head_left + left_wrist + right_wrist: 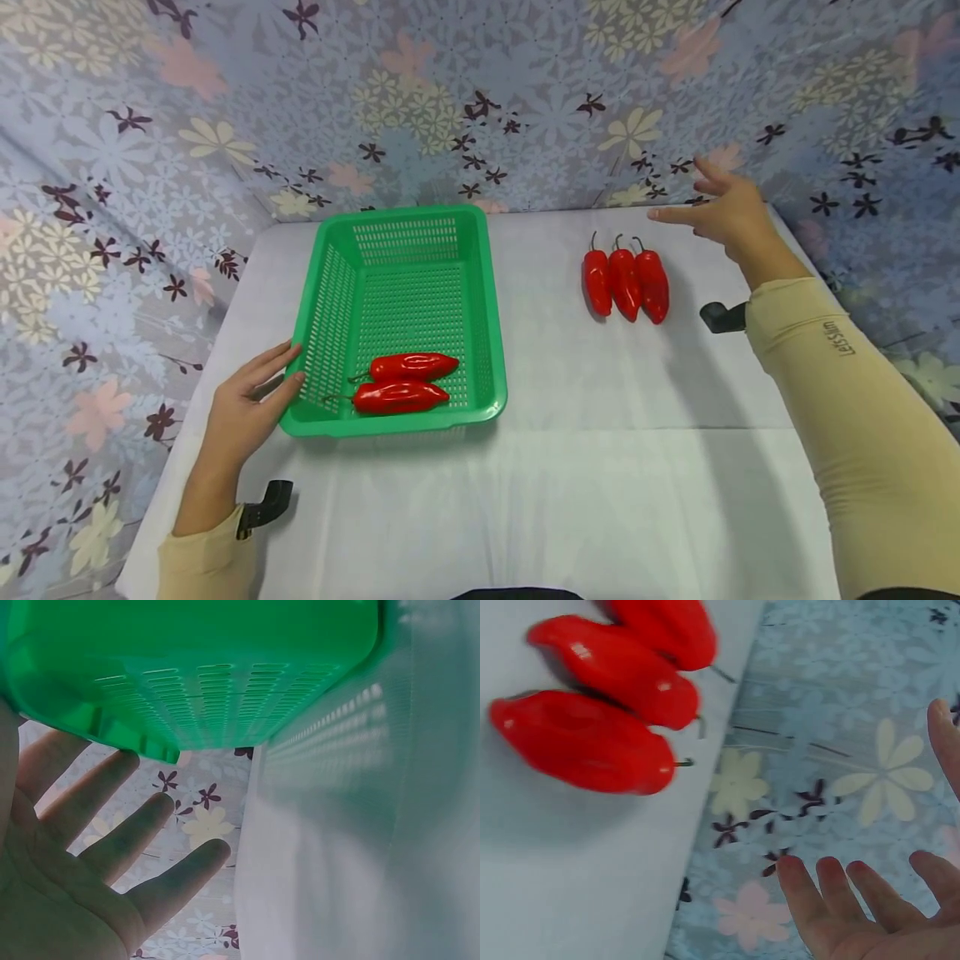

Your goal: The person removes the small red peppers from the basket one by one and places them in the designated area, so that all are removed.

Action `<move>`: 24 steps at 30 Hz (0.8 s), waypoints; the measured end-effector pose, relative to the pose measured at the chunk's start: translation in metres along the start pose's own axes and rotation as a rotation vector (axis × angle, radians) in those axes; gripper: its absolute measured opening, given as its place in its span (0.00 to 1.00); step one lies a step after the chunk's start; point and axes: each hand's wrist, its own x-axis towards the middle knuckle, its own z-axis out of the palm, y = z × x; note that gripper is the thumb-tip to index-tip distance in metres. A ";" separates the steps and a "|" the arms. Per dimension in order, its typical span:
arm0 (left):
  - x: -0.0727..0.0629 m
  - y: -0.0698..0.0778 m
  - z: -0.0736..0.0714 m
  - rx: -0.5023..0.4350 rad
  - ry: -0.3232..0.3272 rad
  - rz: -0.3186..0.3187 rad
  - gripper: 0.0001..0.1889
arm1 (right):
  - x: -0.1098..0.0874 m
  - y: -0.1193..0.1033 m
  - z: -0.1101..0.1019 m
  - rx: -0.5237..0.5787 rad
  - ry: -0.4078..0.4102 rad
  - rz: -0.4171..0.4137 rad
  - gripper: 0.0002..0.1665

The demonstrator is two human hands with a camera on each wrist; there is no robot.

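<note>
A green plastic basket (495, 367) with slotted walls sits on the left half of the table. Two red peppers (401, 397) lie side by side near its front wall, stems pointing left. My left hand (243, 408) is at the basket's left rim, thumb and fingertips right at the edge; the left wrist view shows its fingers (146, 832) straight and spread beside the basket wall. Three more red peppers (625, 279) lie in a row on the right, stems toward the back. Beyond them and to their right, my right hand (731, 212) is raised with fingers extended, holding nothing.
A white cloth (585, 483) covers the table. Flowered fabric (540, 100) hangs along the back and both sides, close to the table's edges. Each wrist carries a small black camera mount (723, 317) over a tan sleeve (847, 417).
</note>
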 end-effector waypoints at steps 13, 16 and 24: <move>0.000 0.003 0.001 0.019 0.020 -0.014 0.22 | -0.006 -0.038 0.016 0.020 -0.183 -0.143 0.62; 0.001 0.002 0.001 0.017 0.019 -0.014 0.22 | -0.010 -0.050 0.024 0.007 -0.301 -0.220 0.60; 0.001 0.004 0.002 0.006 0.016 -0.049 0.22 | -0.021 -0.084 0.058 -0.028 -0.555 -0.429 0.55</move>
